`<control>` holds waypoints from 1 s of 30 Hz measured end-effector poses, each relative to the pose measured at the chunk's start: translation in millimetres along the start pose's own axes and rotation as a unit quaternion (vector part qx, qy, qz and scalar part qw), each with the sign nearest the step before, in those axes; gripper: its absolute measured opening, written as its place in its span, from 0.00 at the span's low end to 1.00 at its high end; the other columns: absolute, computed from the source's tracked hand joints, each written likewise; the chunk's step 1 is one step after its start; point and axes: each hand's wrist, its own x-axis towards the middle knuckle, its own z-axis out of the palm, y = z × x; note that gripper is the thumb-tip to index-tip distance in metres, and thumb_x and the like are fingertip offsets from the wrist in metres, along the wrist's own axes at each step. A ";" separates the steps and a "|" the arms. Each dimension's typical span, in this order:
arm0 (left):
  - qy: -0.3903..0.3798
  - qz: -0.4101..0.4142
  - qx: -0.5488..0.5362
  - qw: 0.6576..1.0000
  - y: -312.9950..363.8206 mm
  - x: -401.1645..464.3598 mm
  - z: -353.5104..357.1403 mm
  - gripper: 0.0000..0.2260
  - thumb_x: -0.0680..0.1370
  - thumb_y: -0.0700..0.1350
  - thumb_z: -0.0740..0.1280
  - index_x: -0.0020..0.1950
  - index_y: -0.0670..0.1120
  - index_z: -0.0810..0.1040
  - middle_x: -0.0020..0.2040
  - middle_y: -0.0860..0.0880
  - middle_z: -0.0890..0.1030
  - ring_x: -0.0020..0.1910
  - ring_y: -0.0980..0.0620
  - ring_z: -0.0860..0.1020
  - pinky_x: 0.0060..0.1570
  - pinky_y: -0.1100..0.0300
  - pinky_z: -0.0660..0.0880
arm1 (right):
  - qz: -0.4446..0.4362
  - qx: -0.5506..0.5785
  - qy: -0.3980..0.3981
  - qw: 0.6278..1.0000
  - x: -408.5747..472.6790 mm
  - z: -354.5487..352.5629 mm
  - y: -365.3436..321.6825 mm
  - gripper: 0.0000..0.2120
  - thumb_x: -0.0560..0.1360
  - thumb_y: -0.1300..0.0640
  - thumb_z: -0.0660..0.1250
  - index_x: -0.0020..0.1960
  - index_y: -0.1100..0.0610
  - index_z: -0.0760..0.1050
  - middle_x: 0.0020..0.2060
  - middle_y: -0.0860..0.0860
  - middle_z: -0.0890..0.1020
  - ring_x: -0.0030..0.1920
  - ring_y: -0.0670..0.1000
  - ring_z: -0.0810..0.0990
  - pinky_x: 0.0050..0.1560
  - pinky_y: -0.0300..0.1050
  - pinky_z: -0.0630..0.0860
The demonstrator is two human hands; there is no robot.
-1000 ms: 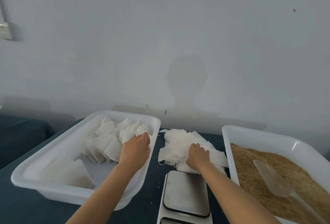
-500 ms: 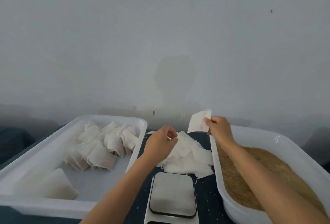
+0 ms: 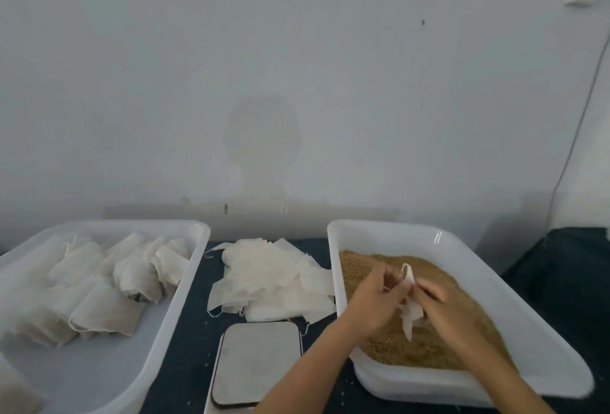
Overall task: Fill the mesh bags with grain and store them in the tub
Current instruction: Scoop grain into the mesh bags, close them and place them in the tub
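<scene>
Far to the left of your hands sits the storage tub (image 3: 185, 285), with filled mesh bags (image 3: 109, 285) lying in overlapping rows so they pack flat. Between that tub and your left hand lies the pile of empty mesh bags (image 3: 270, 278) on the dark table (image 3: 191, 331), within easy reach. Just nearer you than the pile, below your left forearm, is the kitchen scale (image 3: 255, 362), its platform bare.

Your left hand (image 3: 374, 298) is curled, pinching one side of an empty mesh bag (image 3: 409, 301). Your right hand (image 3: 442, 306) pinches the other side, though blur hides its fingers. You seem to be pulling the mouth apart. Both hands hover over the grain (image 3: 396, 341) in the grain tub (image 3: 462, 248), likely so spills fall back in. Scooping comes next, by my judgement.
</scene>
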 end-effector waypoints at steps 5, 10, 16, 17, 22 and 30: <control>-0.009 -0.019 -0.033 0.999 -4.7 0.4 4.1 0.11 0.77 0.53 0.66 0.44 0.47 0.70 0.42 0.51 0.76 0.42 0.54 0.77 0.50 0.54 0.78 | 0.045 0.087 -0.020 0.995 -3.3 0.5 3.1 0.13 0.78 0.53 0.60 0.41 0.48 0.82 0.34 0.56 0.83 0.36 0.54 0.80 0.38 0.46 0.76; 0.020 0.000 0.009 1.000 -7.1 -0.7 4.6 0.10 0.76 0.49 0.68 0.44 0.44 0.71 0.42 0.47 0.74 0.44 0.47 0.75 0.53 0.42 0.75 | 0.041 0.102 -0.052 0.993 0.0 1.3 4.5 0.15 0.78 0.54 0.58 0.40 0.53 0.81 0.29 0.50 0.81 0.30 0.45 0.79 0.31 0.33 0.73; 0.033 0.008 0.080 0.996 -13.1 0.3 7.1 0.09 0.74 0.42 0.67 0.38 0.48 0.68 0.35 0.55 0.70 0.36 0.56 0.69 0.38 0.62 0.68 | 0.017 0.036 -0.077 0.996 -1.0 -2.8 9.3 0.19 0.81 0.57 0.58 0.32 0.59 0.74 0.23 0.50 0.73 0.25 0.47 0.70 0.29 0.40 0.67; 0.042 0.006 0.099 0.994 -14.3 0.5 7.7 0.09 0.74 0.42 0.66 0.37 0.49 0.67 0.35 0.54 0.70 0.34 0.56 0.68 0.37 0.63 0.67 | 0.007 -0.008 -0.082 0.997 -1.6 -2.2 10.1 0.20 0.80 0.57 0.59 0.30 0.58 0.72 0.22 0.48 0.72 0.24 0.46 0.69 0.31 0.41 0.66; 0.111 0.034 0.183 0.976 -14.4 -0.6 7.0 0.11 0.75 0.35 0.62 0.41 0.49 0.63 0.33 0.55 0.67 0.29 0.60 0.65 0.29 0.70 0.64 | 0.009 -0.094 -0.041 0.995 0.6 0.9 14.1 0.16 0.77 0.59 0.63 0.30 0.59 0.76 0.25 0.50 0.78 0.27 0.49 0.71 0.30 0.40 0.67; 0.025 0.138 0.375 0.916 -10.8 -6.4 12.7 0.08 0.77 0.36 0.59 0.56 0.43 0.70 0.53 0.46 0.73 0.47 0.49 0.72 0.41 0.63 0.67 | 0.065 -0.026 0.019 0.997 4.0 -3.2 15.3 0.18 0.76 0.63 0.62 0.28 0.62 0.71 0.22 0.48 0.70 0.22 0.43 0.66 0.24 0.34 0.64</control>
